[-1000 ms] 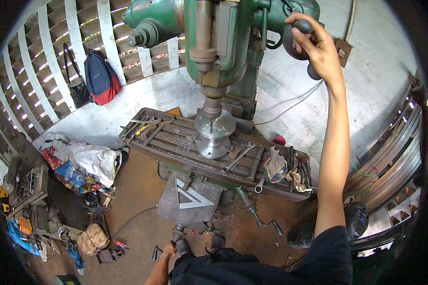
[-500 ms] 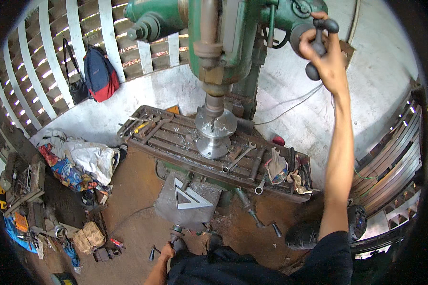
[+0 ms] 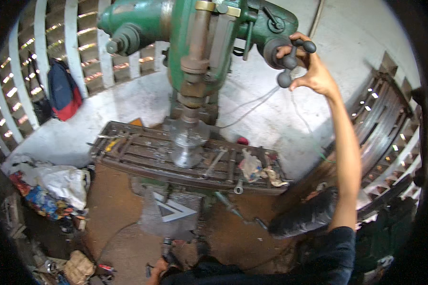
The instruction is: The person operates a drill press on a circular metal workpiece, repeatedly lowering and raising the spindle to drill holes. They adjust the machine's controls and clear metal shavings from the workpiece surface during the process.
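Observation:
My right hand is raised at the upper right, its fingers curled round the ball-ended feed handle of a green drill press. The thumb lies by the lower ball. Low in the picture, my left hand is closed at a small crank handle; its grip is small and partly blurred. Beneath the press spindle, a shiny metal spool-shaped part with round flanges stands on the slotted table. Blur hides whether the drill bit touches it.
On the table lie a wrench, a dark bar, crumpled rags and metal shavings. A white triangular frame rests on a plate below. Cloths and sacks are heaped at left; a backpack hangs on the slatted wall.
The whole view has shifted, so the press and table sit farther left. The feed handle's balls have turned, and my right hand has moved with them. My left hand stays low by the crank.

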Tool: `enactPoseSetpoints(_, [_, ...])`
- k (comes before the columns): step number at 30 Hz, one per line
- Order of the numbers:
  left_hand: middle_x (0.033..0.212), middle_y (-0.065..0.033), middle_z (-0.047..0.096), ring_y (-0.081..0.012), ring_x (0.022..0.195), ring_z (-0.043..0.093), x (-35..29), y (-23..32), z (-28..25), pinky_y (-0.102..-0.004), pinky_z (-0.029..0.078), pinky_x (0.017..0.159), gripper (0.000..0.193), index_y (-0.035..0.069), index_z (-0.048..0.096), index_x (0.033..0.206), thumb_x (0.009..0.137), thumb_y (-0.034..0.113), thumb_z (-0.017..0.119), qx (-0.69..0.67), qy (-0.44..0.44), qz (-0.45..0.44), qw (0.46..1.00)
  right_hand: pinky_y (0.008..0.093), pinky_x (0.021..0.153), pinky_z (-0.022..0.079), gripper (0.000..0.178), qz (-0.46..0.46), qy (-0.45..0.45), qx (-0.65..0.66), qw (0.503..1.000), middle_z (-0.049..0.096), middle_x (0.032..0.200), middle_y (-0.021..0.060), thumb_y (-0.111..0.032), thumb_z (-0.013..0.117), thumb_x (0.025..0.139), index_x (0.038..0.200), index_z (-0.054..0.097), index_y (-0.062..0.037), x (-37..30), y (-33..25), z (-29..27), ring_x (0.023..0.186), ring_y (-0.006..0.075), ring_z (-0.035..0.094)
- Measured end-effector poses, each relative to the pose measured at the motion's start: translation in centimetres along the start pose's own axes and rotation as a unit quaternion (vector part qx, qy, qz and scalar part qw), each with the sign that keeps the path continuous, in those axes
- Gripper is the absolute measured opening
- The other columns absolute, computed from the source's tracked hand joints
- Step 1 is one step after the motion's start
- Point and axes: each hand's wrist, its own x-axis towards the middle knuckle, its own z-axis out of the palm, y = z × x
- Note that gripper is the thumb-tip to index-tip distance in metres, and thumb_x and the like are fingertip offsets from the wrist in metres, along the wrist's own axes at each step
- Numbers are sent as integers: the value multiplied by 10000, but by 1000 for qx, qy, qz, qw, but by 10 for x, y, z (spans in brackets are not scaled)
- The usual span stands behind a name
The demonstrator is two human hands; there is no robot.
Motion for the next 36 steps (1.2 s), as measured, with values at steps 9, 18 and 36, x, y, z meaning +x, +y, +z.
enactPoseSetpoints(9, [1085, -317, 629, -455, 1056, 602, -17, 54, -13, -492, 482, 888, 565, -83, 526, 1190, 811, 301, 692, -82, -11, -217, 973, 438, 1098, 397, 1209, -42, 82, -2, 996, 589, 1261, 137, -52, 918, 490, 1477, 221, -88, -9, 10, 19, 1239, 280, 536])
enactPoseSetpoints(18, [1051, -357, 630, -474, 1031, 614, -7, 59, -5, -479, 501, 840, 530, -44, 479, 1267, 783, 161, 548, -67, 8, -263, 963, 418, 1128, 340, 1216, -33, 96, -15, 995, 626, 1196, 110, 44, 845, 408, 1468, 262, -77, -9, 9, 17, 1224, 275, 544])
enactPoseSetpoints(36, [1000, -311, 647, -478, 949, 629, -9, 72, -4, -515, 490, 790, 450, -17, 514, 1160, 752, 157, 583, -26, 53, -320, 946, 407, 1062, 396, 1152, -108, 286, 29, 952, 645, 1180, 135, -88, 943, 479, 1417, 275, -120, -10, 25, 64, 1182, 268, 577])
